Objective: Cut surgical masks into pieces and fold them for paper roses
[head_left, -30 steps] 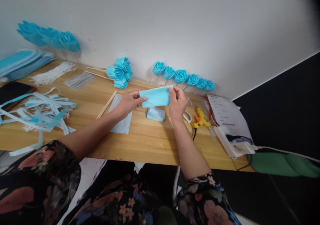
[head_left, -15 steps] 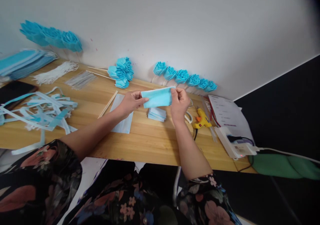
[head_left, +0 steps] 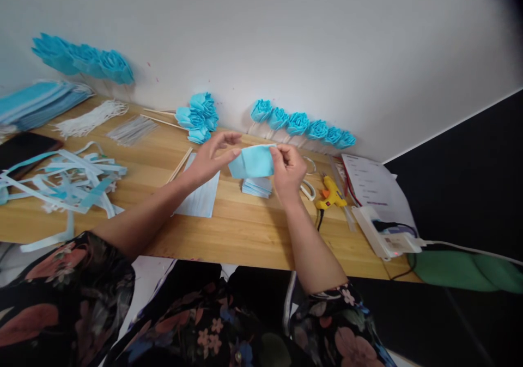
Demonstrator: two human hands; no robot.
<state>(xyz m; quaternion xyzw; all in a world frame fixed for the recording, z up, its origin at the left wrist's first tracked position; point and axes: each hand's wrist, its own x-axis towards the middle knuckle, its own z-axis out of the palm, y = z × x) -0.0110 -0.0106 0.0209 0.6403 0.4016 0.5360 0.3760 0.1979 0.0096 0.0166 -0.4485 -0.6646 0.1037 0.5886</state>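
A piece of blue mask fabric point(head_left: 255, 161) hangs above the table, pinched at its right edge by my right hand point(head_left: 290, 171). My left hand point(head_left: 212, 157) is at the fabric's left edge with thumb and fingers spread apart; whether the thumb tip touches the edge I cannot tell. Just below the fabric lies a small stack of cut pale-blue pieces point(head_left: 257, 188). Partly behind my left forearm, a flat pale-blue sheet point(head_left: 200, 198) rests on the wood beside thin wooden sticks point(head_left: 180, 164).
Blue fabric flowers point(head_left: 297, 123) lean in a row against the wall, with a bunch of flowers point(head_left: 200, 117) further left. Scissors point(head_left: 308, 191), a yellow glue gun point(head_left: 332, 193) and a power strip point(head_left: 379, 233) lie right. Cut strips point(head_left: 81, 179) and stacked masks point(head_left: 41, 103) occupy the left.
My left hand has let its grip on the fabric go, its fingers lifting and spreading. The fabric and my right hand have shifted slightly left.
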